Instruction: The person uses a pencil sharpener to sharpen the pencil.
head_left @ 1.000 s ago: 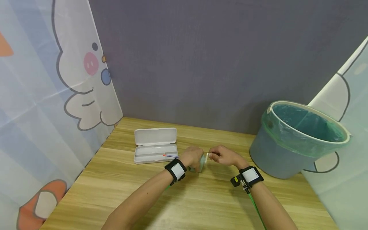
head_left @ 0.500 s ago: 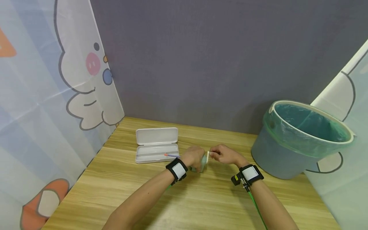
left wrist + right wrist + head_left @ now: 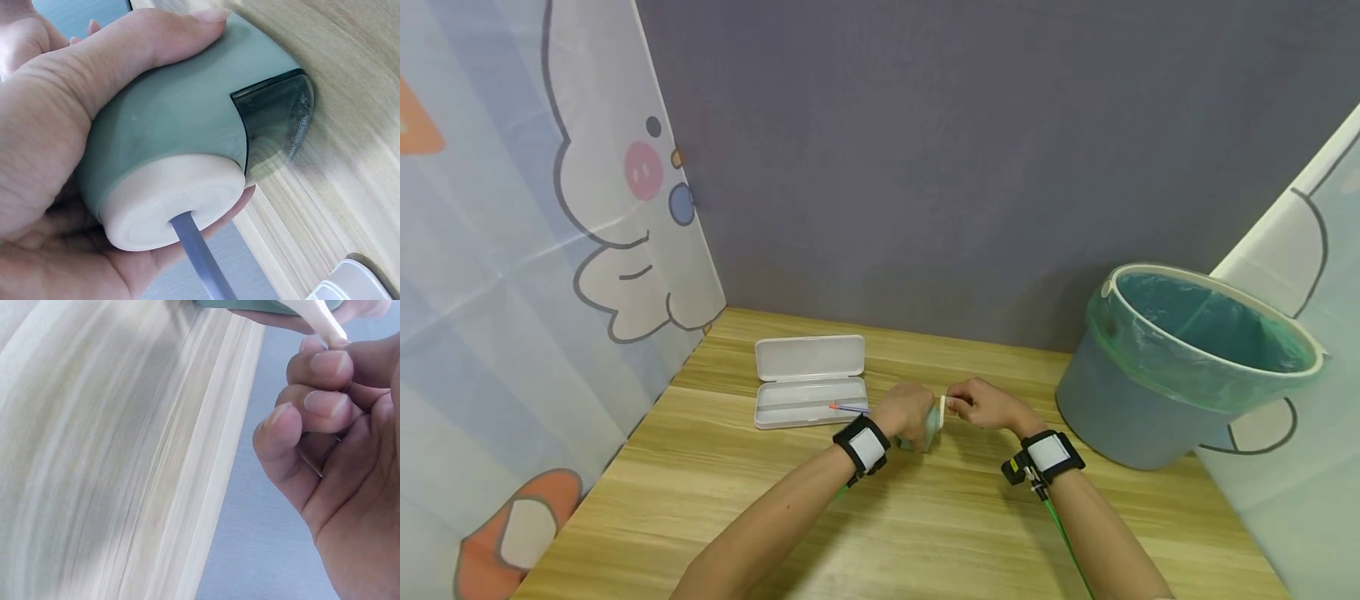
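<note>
My left hand [image 3: 904,410] grips a green pencil sharpener [image 3: 169,119] over the table, thumb along one side and fingers beneath. The sharpener has a dark see-through shavings window [image 3: 275,119] and a pale round front. A purple pencil [image 3: 203,259] sticks into the hole in that front; its orange-red end points left in the head view. On the opposite side is a white crank [image 3: 942,411]. My right hand [image 3: 983,404] pinches the crank's end between thumb and forefinger, the other fingers curled. The pencil's tip is hidden inside the sharpener.
A white pencil case [image 3: 811,402] lies open behind and left of the hands, its lid raised. The pencil's end overlaps it in the head view. A grey bin [image 3: 1120,408] with a green liner stands at the right. A grey panel [image 3: 880,167] rises behind the wooden table [image 3: 760,517].
The crank has turned slightly and stands more upright in the head view. Both hands keep their hold at nearly the same place. The head view has shifted a little.
</note>
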`<state>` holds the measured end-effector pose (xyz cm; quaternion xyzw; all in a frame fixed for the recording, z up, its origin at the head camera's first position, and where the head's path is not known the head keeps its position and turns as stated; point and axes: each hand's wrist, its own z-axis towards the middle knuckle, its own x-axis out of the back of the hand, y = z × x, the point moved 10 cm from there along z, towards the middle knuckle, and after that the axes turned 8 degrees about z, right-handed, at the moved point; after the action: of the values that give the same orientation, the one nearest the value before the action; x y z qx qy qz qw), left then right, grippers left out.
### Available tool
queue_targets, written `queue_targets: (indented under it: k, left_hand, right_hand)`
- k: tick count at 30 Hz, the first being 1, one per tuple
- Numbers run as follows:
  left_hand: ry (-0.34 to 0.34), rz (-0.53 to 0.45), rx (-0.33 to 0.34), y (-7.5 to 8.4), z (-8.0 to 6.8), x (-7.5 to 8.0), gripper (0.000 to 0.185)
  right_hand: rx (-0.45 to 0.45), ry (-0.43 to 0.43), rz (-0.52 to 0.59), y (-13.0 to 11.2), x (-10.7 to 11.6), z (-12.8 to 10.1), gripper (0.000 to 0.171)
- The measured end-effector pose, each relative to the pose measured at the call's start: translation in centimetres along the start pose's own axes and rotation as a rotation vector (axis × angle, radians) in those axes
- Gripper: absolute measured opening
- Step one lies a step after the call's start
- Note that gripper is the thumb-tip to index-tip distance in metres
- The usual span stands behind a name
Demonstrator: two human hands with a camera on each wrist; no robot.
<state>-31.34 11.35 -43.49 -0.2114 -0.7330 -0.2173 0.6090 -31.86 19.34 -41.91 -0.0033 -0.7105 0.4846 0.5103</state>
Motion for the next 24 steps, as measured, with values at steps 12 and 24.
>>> queue_targets:
  k: [12,24]
  left_hand:
    - [0.01,0.01,0.004,-0.3,0.2,0.6,0.043]
    - [0.024,0.007,-0.002,0.1,-0.2,0.2,0.042]
  right_hand:
    - [0.023,0.001,-0.027,-0.2,0.3,0.6,0.03]
    - [-0.016,0.016,-0.091,1.0,-0.9,0.6,0.029]
